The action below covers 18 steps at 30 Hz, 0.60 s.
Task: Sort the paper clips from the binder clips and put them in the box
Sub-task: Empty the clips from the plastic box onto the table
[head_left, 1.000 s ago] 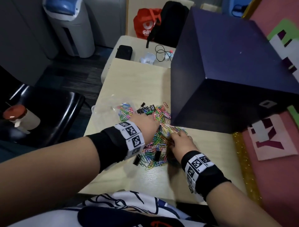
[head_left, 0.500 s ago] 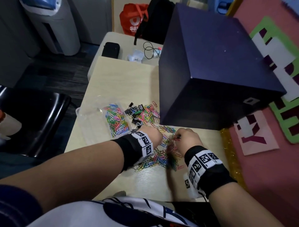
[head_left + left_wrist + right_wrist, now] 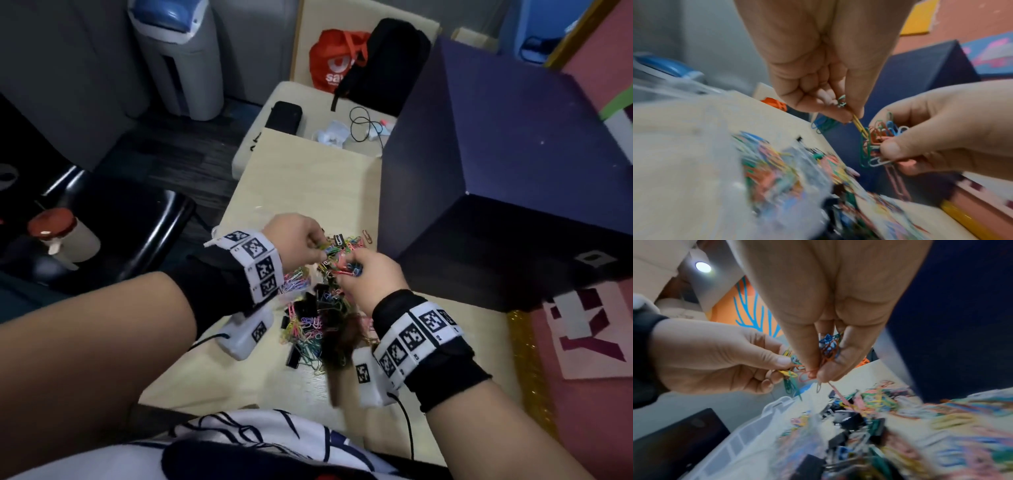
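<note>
Pale wooden bench [image 3: 308, 178]: carries the sorting pile, with a large dark navy cardboard box [image 3: 496, 178] on its right side.

Left hand [image 3: 298, 243]: raised above the pile, fingers curled, thumb and fingertips pinching a yellow wire paper clip [image 3: 860, 126]. A small green clip is tucked against the curled fingers. That yellow clip is hooked into the tangle held by the other hand.

Right hand [image 3: 371, 277]: raised just beside the left, fingers and thumb curled round a tangled bunch of coloured wire paper clips [image 3: 877, 138], orange, green, blue and white. A pink clip dangles below the bunch toward the pile.

Loose heap of coloured paper clips [image 3: 308, 329]: lies on the bench below and between the two hands, near the front edge, mixed with the binder clips.

Black metal binder clips [image 3: 306, 305]: scattered through the heap; one lies at the near edge of the pile, others sit under the hands.

Clear plastic container [image 3: 748, 431]: lies on the bench at the left of the heap, holding some coloured clips; its outline is blurred.

Wristbands: black with white printed square markers, one on each wrist [image 3: 258, 263].

Beyond the bench: a red shopping bag [image 3: 334, 58], a black bag and a grey-and-blue bin.
</note>
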Tool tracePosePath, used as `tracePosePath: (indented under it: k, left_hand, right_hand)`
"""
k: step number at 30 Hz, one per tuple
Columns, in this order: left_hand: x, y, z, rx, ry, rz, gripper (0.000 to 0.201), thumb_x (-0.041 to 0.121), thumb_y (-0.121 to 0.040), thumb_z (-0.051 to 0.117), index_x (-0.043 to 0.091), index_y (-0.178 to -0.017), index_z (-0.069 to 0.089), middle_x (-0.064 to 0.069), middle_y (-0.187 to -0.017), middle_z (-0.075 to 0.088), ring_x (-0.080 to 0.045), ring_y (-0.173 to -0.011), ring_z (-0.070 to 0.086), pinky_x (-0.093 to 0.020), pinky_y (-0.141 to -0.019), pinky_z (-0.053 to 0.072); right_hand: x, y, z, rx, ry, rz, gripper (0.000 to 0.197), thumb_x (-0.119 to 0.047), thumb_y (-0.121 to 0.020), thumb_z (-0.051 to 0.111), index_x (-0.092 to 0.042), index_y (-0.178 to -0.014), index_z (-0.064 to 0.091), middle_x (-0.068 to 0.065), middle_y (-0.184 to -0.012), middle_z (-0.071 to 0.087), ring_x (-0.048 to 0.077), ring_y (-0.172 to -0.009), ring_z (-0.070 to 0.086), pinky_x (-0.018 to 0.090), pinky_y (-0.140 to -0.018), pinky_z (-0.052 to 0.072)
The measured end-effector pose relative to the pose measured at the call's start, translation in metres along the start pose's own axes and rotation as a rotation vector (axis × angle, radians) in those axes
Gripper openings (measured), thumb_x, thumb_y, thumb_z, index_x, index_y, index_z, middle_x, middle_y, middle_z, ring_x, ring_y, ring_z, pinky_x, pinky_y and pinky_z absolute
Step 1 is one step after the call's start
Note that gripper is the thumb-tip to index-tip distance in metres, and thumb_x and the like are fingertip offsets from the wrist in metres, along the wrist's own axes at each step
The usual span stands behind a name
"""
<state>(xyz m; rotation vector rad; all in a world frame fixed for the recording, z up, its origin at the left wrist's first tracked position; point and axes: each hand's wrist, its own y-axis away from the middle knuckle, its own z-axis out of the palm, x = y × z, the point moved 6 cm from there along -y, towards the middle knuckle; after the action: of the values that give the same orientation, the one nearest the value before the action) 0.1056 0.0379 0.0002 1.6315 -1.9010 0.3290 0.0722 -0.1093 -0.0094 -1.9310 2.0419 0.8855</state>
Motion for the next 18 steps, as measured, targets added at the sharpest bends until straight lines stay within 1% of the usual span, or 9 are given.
tracePosePath:
  k: [2, 4, 6, 8, 10, 12, 14, 16, 18]
  left_hand:
    - [-0.016, 0.000, -0.018, 0.073, -0.030, -0.045, 0.022, 0.031, -0.081, 0.073, 0.018, -0.097, 0.071, 0.004, -0.082, 0.062, -0.016, -0.084, 0.061, -0.023, -0.073, 0.045]
    - [-0.028, -0.001, -0.028, 0.108, -0.057, -0.084, 0.024, 0.032, -0.083, 0.071, 0.017, -0.102, 0.070, 0.000, -0.092, 0.067, -0.018, -0.091, 0.062, -0.022, -0.075, 0.043]
    - [-0.038, -0.002, -0.028, 0.076, -0.047, -0.113, 0.029, 0.031, -0.088, 0.064, 0.019, -0.114, 0.067, 0.000, -0.110, 0.068, -0.018, -0.103, 0.061, -0.022, -0.082, 0.042]
    - [-0.043, -0.001, -0.022, 0.005, -0.048, -0.128, 0.035, 0.029, -0.094, 0.054, 0.020, -0.128, 0.058, -0.001, -0.126, 0.063, -0.018, -0.116, 0.057, -0.024, -0.093, 0.041]
    - [-0.044, 0.002, -0.017, -0.027, -0.060, -0.132, 0.038, 0.026, -0.097, 0.049, 0.020, -0.134, 0.052, 0.000, -0.134, 0.058, -0.018, -0.121, 0.054, -0.026, -0.098, 0.040]
    - [-0.040, 0.006, -0.013, -0.021, -0.064, -0.123, 0.036, 0.022, -0.097, 0.047, 0.020, -0.132, 0.053, 0.000, -0.133, 0.058, -0.019, -0.120, 0.055, -0.027, -0.097, 0.041]
    - [-0.029, 0.011, -0.005, -0.020, -0.072, -0.077, 0.032, 0.017, -0.095, 0.048, 0.021, -0.125, 0.059, -0.002, -0.126, 0.062, -0.020, -0.113, 0.058, -0.029, -0.094, 0.044]
    - [-0.011, 0.016, 0.008, -0.061, -0.128, 0.010, 0.030, 0.017, -0.093, 0.049, 0.022, -0.119, 0.063, -0.003, -0.121, 0.062, -0.020, -0.108, 0.059, -0.031, -0.092, 0.046]
    - [0.010, 0.023, 0.029, -0.148, -0.220, 0.135, 0.030, 0.017, -0.091, 0.049, 0.023, -0.117, 0.063, -0.003, -0.120, 0.060, -0.021, -0.110, 0.057, -0.033, -0.095, 0.046]
  right_hand:
    - [-0.020, -0.006, 0.010, -0.011, -0.058, -0.051, 0.010, -0.023, -0.083, 0.069, -0.025, -0.091, 0.064, 0.000, -0.090, 0.068, 0.018, -0.081, 0.065, 0.033, -0.081, 0.054]
    - [-0.038, -0.011, 0.018, -0.010, -0.096, -0.086, 0.019, -0.026, -0.085, 0.068, -0.024, -0.104, 0.065, 0.001, -0.102, 0.068, 0.021, -0.093, 0.064, 0.033, -0.086, 0.052]
    - [-0.050, -0.014, 0.026, -0.041, -0.091, -0.119, 0.031, -0.027, -0.089, 0.063, -0.022, -0.119, 0.061, 0.000, -0.116, 0.066, 0.021, -0.105, 0.061, 0.033, -0.093, 0.048]
    - [-0.054, -0.015, 0.031, -0.102, -0.060, -0.135, 0.040, -0.025, -0.093, 0.057, -0.021, -0.132, 0.052, 0.001, -0.128, 0.061, 0.021, -0.114, 0.058, 0.034, -0.099, 0.045]
    - [-0.046, -0.015, 0.028, -0.121, -0.029, -0.123, 0.042, -0.024, -0.096, 0.051, -0.021, -0.137, 0.047, 0.002, -0.133, 0.057, 0.021, -0.118, 0.056, 0.034, -0.102, 0.043]
    - [-0.028, -0.015, 0.020, -0.080, 0.042, -0.093, 0.037, -0.022, -0.097, 0.048, -0.022, -0.134, 0.050, 0.003, -0.134, 0.054, 0.022, -0.120, 0.054, 0.033, -0.103, 0.042]
    - [-0.003, -0.014, 0.015, -0.063, 0.163, -0.033, 0.035, -0.016, -0.097, 0.045, -0.021, -0.131, 0.052, 0.005, -0.136, 0.051, 0.024, -0.121, 0.052, 0.033, -0.103, 0.040]
    - [0.022, -0.013, 0.016, -0.099, 0.262, 0.029, 0.042, -0.009, -0.095, 0.044, -0.019, -0.135, 0.047, 0.007, -0.143, 0.042, 0.027, -0.126, 0.048, 0.034, -0.105, 0.038]
    - [0.041, -0.011, 0.026, -0.184, 0.331, -0.001, 0.056, -0.003, -0.091, 0.042, -0.020, -0.144, 0.035, 0.006, -0.156, 0.024, 0.028, -0.137, 0.034, 0.037, -0.113, 0.031]
